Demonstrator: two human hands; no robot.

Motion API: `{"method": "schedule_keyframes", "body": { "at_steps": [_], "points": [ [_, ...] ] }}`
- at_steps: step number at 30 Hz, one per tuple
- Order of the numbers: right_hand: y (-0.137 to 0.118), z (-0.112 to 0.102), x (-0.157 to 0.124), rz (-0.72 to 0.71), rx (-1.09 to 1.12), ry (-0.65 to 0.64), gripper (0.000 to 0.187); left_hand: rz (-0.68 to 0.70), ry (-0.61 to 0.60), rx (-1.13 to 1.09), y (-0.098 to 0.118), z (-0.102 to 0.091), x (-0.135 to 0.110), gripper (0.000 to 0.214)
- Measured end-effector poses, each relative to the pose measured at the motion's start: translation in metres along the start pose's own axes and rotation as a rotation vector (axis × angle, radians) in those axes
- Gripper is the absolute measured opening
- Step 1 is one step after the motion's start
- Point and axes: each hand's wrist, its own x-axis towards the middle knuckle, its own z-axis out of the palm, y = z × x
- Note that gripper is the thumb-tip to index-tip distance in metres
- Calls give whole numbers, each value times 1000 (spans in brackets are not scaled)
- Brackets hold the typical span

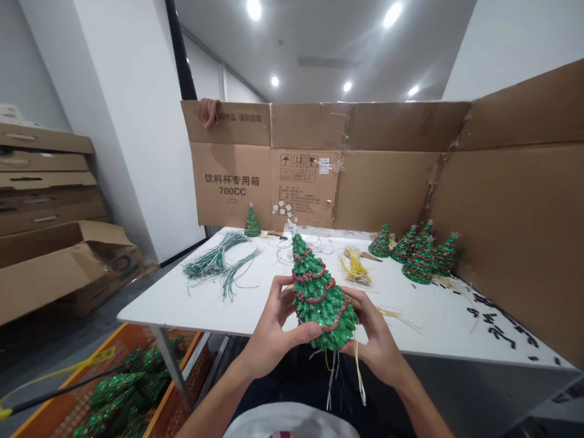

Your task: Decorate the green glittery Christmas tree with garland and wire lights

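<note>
Between my two hands, a glittery green Christmas tree ornament (319, 298) with red garlands tilts with its tip up and to the left. My left hand (280, 328) grips its left side, thumb across the lower front. Fingers of my right hand (371, 331) close around the lower right side and base. White and yellow wires (359, 371) dangle below the base. On the white table (274, 310) behind it lie a bundle of green and white wires (219, 258) and a bundle of yellow wires (354, 266).
Several finished-looking trees (418, 258) stand at the right, and one small tree (252, 222) at the back left. Small black pieces (497, 322) lie scattered at the right. Cardboard panels (383, 182) wall the back and right. An orange crate (125, 334) with green trees sits at lower left.
</note>
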Motion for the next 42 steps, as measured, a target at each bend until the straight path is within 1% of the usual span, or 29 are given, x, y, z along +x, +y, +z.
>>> {"method": "schedule_keyframes", "body": {
  "at_steps": [3,5,8,10,14,16,18,21,24,27,29,30,33,36,39,42],
  "points": [
    [1,3,0,-70,-85,132,77,21,-8,133,7,-3,1,63],
    [0,4,-1,-98,-139,179,78,30,-28,167,9,-4,2,66],
    [-6,7,-2,-113,-221,198,76,28,-62,170,11,-5,1,67],
    [-12,10,-1,-152,-266,209,73,32,-82,165,11,-4,0,66],
    [-25,17,1,-251,-265,224,68,28,-131,125,11,0,-1,70],
    [-31,20,1,-277,-278,230,66,19,-128,103,10,2,-2,74],
    [-36,24,0,-284,-305,237,63,-3,-100,72,8,5,-2,77],
    [-43,29,-2,-247,-299,238,61,-39,-39,21,4,9,-1,73],
    [-46,31,-6,-178,-248,232,61,-19,15,-1,3,11,0,64],
    [-44,26,-10,-54,-215,186,76,10,73,7,3,11,1,63],
    [-40,20,-10,43,-144,113,85,21,108,-9,2,10,2,66],
    [-38,18,-9,77,-83,78,86,23,125,-29,1,10,2,69],
    [-33,11,-2,118,120,-10,80,19,168,-85,-2,9,3,77],
    [-31,9,4,127,184,-51,71,-15,159,-97,-4,9,4,70],
    [-32,9,5,122,138,-5,65,-47,138,-78,-2,8,4,62],
    [-33,11,4,120,102,45,64,-33,127,35,1,5,5,59]
  ]
}}
